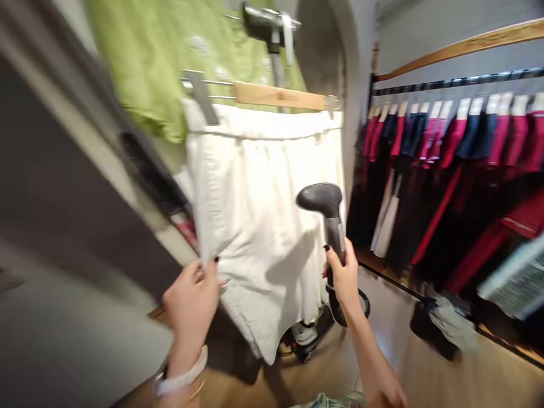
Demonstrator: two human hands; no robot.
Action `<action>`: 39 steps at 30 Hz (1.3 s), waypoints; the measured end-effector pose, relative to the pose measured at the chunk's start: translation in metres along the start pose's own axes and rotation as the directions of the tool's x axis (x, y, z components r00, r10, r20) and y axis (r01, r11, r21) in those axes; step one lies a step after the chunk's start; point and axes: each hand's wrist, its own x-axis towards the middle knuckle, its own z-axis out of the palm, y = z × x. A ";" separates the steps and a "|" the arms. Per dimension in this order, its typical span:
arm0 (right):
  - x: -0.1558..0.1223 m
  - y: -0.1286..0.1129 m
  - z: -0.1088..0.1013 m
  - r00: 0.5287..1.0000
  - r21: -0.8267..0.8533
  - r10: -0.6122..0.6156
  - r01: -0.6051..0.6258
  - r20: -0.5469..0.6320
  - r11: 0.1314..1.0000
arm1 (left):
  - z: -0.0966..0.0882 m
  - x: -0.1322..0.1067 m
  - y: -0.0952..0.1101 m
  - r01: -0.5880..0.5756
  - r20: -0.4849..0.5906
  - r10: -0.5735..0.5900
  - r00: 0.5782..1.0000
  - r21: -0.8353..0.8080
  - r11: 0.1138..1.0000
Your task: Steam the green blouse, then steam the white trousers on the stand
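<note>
White shorts (259,187) hang by their waistband from a wooden clip hanger (278,96). My left hand (193,300) pinches the side edge of the shorts at the lower left, and the fabric creases away from the grip. In my right hand (344,275) is a dark garment steamer head (321,198), my fingers wrapped round its handle. The steamer head is held upright in front of the right part of the shorts; I cannot tell whether it touches the cloth. Its shadow falls on the fabric to the left.
A light green garment (144,62) hangs behind, beside the dark stand top (266,22). Below the shorts sits the steamer's base (308,337) on the wooden floor. A rack of pink, navy and dark clothes (446,130) fills the right side. Crumpled cloth (453,326) lies near its foot.
</note>
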 end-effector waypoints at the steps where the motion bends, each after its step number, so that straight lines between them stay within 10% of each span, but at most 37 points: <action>1: 0.000 0.002 0.008 1.000 0.003 -0.005 0.005 0.027 1.000 | -0.006 0.001 -0.005 0.043 0.008 -0.042 0.999 -0.030 0.999; 27: -0.011 0.016 0.091 0.936 0.227 0.034 -0.120 0.351 0.966 | 0.007 -0.031 -0.006 0.014 0.042 -0.003 0.999 -0.274 0.962; 39: 0.033 -0.011 0.096 0.952 -0.055 -0.130 0.151 0.277 0.987 | 0.004 -0.039 0.008 -0.138 -0.244 0.110 0.964 -0.099 0.985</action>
